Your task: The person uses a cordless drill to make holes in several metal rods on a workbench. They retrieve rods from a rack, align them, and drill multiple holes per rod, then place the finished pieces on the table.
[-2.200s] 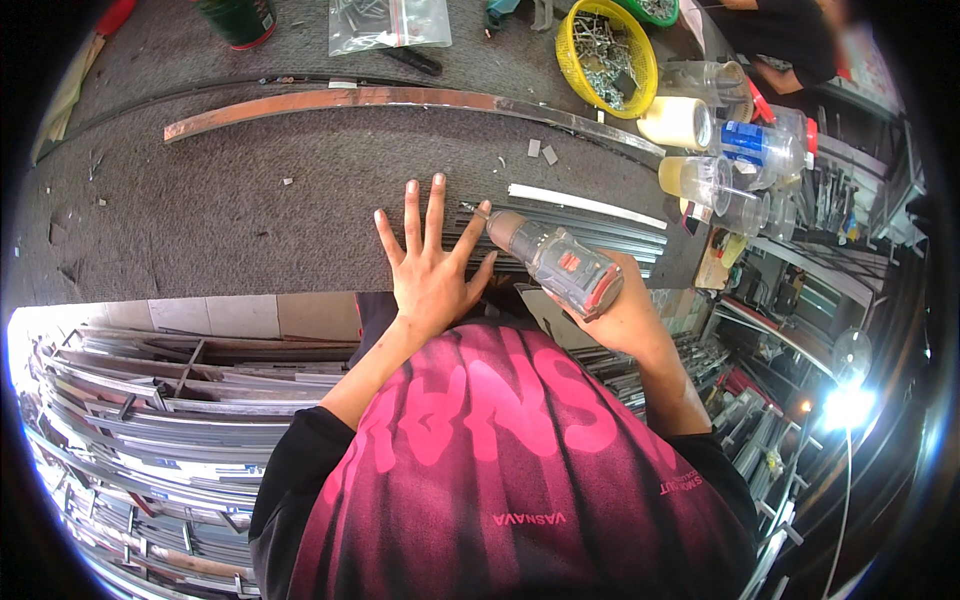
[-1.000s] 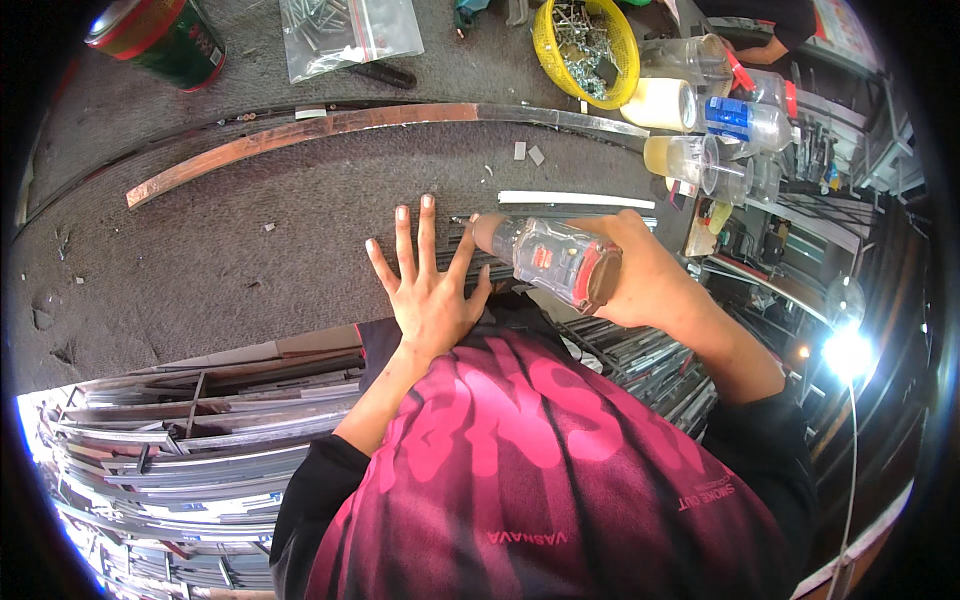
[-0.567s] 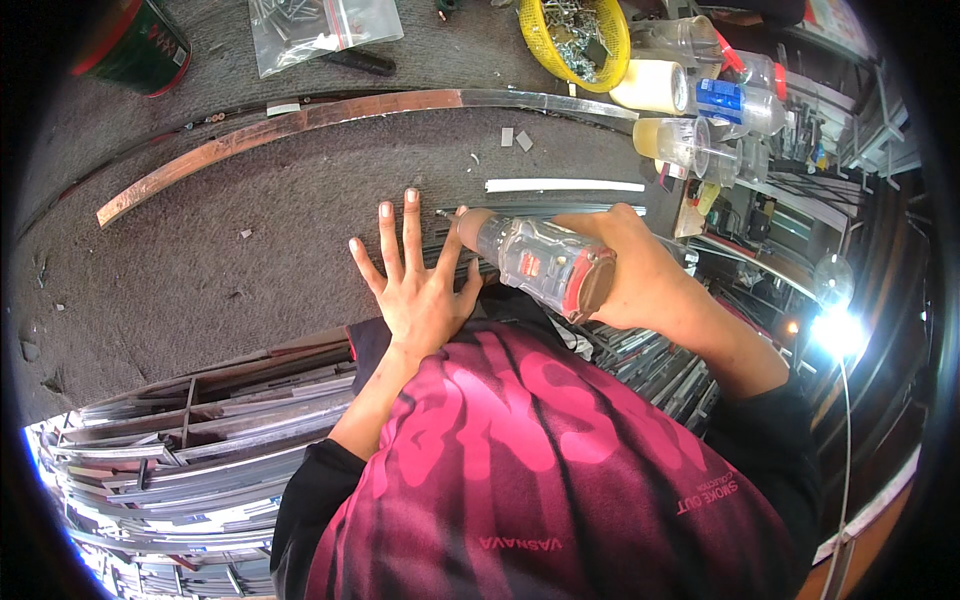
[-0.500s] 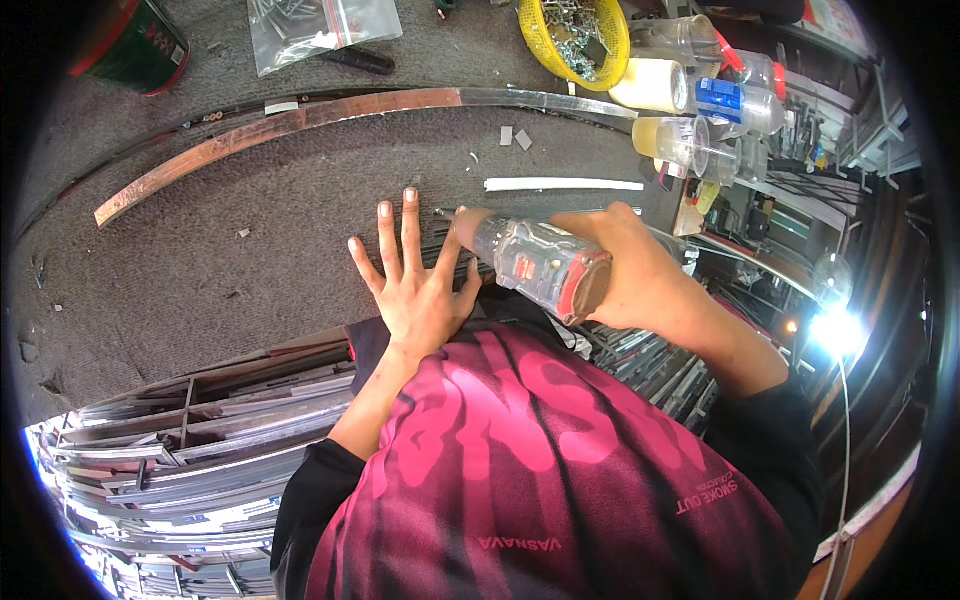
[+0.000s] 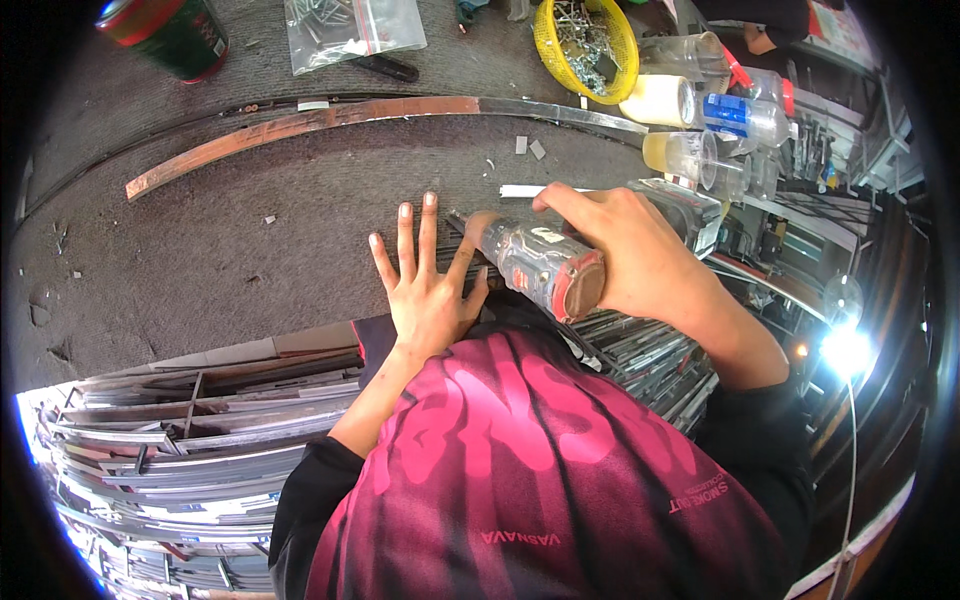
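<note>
My right hand (image 5: 640, 255) is closed around a power drill (image 5: 545, 265) with a grey body and a red-rimmed rear end. The drill's narrow tip points to the upper left, close to my left index finger. One finger of the right hand is stretched out over a white strip (image 5: 520, 191). My left hand (image 5: 428, 305) lies with fingers spread on the grey carpeted bench (image 5: 300, 245), near its front edge. Beside and under its index finger are thin dark metal strips (image 5: 462, 240), partly hidden by the hand and drill.
A long copper-and-silver strip (image 5: 330, 115) curves across the bench. Behind it are a bag of screws (image 5: 350, 40), a dark green container (image 5: 180, 45) and a yellow basket (image 5: 545, 45) of small hardware. Plastic cups (image 5: 680, 155) and a bottle (image 5: 745, 118) stand right. Metal profiles (image 5: 130, 440) fill racks below.
The bench scene has shifted slightly rightward in view. My right hand has turned a little on the drill, and its extended finger now reaches over the white strip. The left hand stays spread.
</note>
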The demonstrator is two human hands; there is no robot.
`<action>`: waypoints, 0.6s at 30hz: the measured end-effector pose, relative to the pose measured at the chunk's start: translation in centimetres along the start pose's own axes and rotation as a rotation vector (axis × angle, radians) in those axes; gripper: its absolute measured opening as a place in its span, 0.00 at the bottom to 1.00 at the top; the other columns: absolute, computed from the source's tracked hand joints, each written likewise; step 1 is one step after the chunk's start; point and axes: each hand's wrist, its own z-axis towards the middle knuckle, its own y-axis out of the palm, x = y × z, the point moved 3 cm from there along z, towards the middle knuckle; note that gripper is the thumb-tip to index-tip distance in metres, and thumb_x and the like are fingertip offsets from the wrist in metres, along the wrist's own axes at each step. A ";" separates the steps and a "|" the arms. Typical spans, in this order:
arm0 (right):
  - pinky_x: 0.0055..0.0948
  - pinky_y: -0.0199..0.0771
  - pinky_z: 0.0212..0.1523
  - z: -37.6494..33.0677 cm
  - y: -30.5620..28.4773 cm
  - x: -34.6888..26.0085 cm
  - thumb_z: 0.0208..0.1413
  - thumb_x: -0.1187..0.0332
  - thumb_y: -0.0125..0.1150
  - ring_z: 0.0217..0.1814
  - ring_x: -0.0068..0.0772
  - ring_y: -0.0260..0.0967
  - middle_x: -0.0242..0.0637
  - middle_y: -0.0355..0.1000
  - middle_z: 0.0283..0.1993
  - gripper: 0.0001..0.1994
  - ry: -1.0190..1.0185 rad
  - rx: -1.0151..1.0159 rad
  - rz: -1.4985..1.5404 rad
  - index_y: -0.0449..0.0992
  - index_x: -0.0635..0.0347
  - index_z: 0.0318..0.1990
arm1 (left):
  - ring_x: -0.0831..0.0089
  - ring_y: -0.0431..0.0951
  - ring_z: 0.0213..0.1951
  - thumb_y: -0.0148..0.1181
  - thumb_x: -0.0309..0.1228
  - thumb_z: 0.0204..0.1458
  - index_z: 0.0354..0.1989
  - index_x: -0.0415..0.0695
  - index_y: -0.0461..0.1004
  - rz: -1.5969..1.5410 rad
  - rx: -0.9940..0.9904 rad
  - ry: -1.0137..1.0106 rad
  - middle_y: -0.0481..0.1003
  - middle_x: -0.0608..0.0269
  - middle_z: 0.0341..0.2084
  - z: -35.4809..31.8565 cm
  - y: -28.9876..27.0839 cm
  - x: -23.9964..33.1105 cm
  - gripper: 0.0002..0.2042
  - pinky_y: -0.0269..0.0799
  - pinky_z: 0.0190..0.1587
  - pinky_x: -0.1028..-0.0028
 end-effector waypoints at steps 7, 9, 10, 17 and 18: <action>0.53 0.85 0.49 0.0 0.4 0.7 0.46 0.66 0.87 0.50 0.68 0.86 0.54 0.88 0.47 0.42 -0.044 -0.001 0.044 0.76 0.51 0.72 | 0.38 0.48 0.91 0.75 0.50 0.59 0.71 0.68 0.86 0.019 -0.032 -0.006 0.55 0.46 0.91 -0.2 0.2 -0.1 0.29 0.33 0.87 0.25; 0.53 0.85 0.50 -0.1 0.5 0.9 0.46 0.68 0.87 0.51 0.68 0.86 0.54 0.88 0.49 0.43 -0.033 -0.035 0.048 0.76 0.50 0.74 | 0.38 0.48 0.91 0.76 0.51 0.57 0.70 0.68 0.86 0.030 -0.031 -0.007 0.55 0.46 0.91 -0.1 0.2 0.0 0.29 0.33 0.87 0.25; 0.53 0.85 0.50 -0.1 0.5 0.9 0.45 0.69 0.87 0.52 0.68 0.86 0.55 0.88 0.48 0.43 -0.048 -0.025 0.073 0.76 0.50 0.74 | 0.38 0.48 0.91 0.76 0.51 0.57 0.70 0.68 0.86 0.036 -0.030 -0.008 0.55 0.46 0.91 0.0 0.2 0.1 0.30 0.33 0.87 0.25; 0.54 0.83 0.59 -1.0 1.6 0.7 0.48 0.68 0.89 0.59 0.69 0.82 0.55 0.86 0.54 0.40 0.179 -0.116 0.273 0.78 0.55 0.71 | 0.39 0.45 0.91 0.80 0.54 0.52 0.60 0.63 0.91 0.043 0.007 -0.012 0.54 0.47 0.91 0.3 0.1 0.4 0.26 0.29 0.87 0.25; 0.55 0.82 0.60 -1.2 1.7 0.7 0.47 0.67 0.90 0.59 0.69 0.81 0.55 0.86 0.55 0.40 0.180 -0.112 0.283 0.78 0.55 0.71 | 0.39 0.45 0.91 0.80 0.54 0.51 0.60 0.63 0.91 0.038 0.004 -0.009 0.54 0.47 0.91 0.3 0.0 0.4 0.27 0.29 0.87 0.25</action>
